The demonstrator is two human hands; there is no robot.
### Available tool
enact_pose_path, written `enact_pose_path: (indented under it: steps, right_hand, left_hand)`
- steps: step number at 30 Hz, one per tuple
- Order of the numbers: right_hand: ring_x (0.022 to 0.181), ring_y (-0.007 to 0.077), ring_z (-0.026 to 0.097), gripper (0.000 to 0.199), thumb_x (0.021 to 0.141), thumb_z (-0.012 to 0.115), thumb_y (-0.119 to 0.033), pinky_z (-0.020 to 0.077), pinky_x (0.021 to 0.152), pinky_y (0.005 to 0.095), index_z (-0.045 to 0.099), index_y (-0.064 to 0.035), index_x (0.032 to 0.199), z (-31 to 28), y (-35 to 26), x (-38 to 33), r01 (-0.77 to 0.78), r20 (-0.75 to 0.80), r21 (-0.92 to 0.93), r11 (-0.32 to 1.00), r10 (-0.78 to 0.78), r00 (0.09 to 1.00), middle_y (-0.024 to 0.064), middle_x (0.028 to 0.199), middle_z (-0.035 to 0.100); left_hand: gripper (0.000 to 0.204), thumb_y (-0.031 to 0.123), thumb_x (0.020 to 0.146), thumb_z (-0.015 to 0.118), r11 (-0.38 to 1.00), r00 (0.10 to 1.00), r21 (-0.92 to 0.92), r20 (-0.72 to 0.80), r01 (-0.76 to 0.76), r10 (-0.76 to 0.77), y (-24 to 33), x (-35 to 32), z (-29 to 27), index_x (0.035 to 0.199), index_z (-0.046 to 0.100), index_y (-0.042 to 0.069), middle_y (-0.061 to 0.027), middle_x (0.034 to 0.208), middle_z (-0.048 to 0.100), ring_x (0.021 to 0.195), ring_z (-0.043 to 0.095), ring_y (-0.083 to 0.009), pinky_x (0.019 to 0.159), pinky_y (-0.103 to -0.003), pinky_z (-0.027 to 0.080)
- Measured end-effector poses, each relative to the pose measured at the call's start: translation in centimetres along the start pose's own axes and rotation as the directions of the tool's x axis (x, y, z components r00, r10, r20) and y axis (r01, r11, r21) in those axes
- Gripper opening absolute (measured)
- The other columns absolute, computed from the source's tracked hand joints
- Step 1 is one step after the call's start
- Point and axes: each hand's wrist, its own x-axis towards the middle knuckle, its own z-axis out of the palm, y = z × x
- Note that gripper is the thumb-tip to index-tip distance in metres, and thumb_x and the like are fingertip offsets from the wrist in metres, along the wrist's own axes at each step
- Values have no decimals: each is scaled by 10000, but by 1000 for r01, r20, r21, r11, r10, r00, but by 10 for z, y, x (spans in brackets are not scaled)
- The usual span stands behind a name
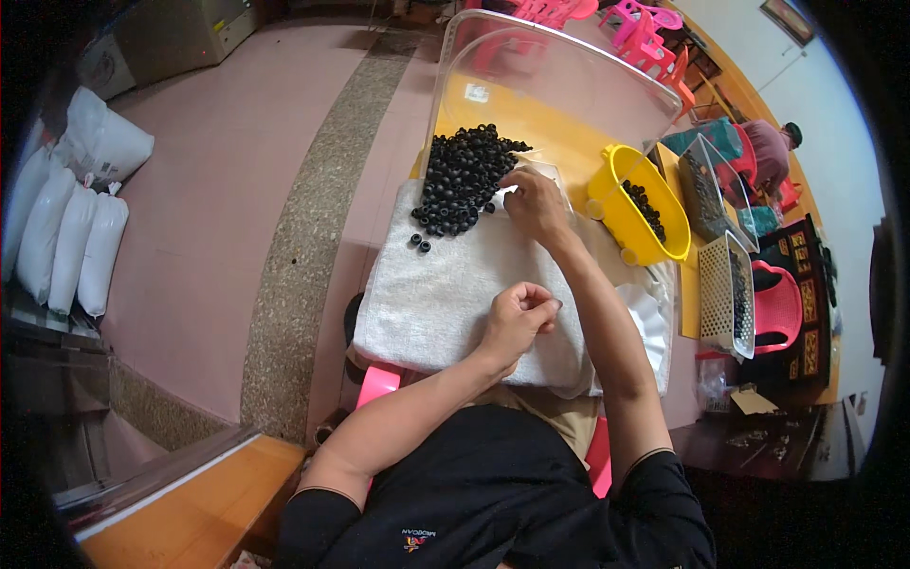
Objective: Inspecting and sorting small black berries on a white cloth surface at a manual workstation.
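My right hand (533, 201) is at the right edge of the pile of small black ring-shaped parts (464, 180), fingers bent, thumb and forefinger drawn close. Can't tell if they grip a part; the tips are too small to read. My left hand (517, 327) is nearer my body than the pile and a bit to its right, above the cloth, fingers curled in, thumb tip close to the forefinger. Can't tell if they meet or pinch anything.

Pile is heaped thick, with two loose rings (420, 243) just off its near-left edge. White cloth (417, 322) spreads from the pile toward my lap. Yellow tabletop (550, 114) shows beyond the pile, with a clear plastic tray (559, 35) whose rim curves round on the far side.

Right of the pile, past my right hand: yellow tub (614, 226), more black parts (645, 209) inside. Farther right of the pile: clear plastic bin (713, 204), then a white perforated basket (728, 303) a bit nearer me, dark contents in both. Pink chair (782, 308) beyond the basket.

Well left of the pile: stuffed white sacks (71, 232) along the edge of the pink tiled floor (213, 228). Far right of the pile, a person (766, 152) in the background.
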Motion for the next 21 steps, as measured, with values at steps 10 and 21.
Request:
enact_pose_path:
  steps: [10,21]
  right_hand:
    - [855,303,656,213,778,680,-151,520,775,394,706,-80,977,3,-10,-13,76,165,10,997,-76,983,125,950,672]
    - [808,120,594,167,922,618,-80,476,705,264,657,12,1056,-53,-8,-102,-109,162,553,826,21,987,95,880,650]
  left_hand:
    - [150,57,852,673,999,1000,-33,-21,-16,15,-6,3,-5,961,572,37,-30,833,647,713,601,-79,648,-212,493]
    - [163,196,956,582,971,986,-232,-168,-58,19,9,5,-4,1038,552,59,-61,936,644,785,598,-121,708,-268,523]
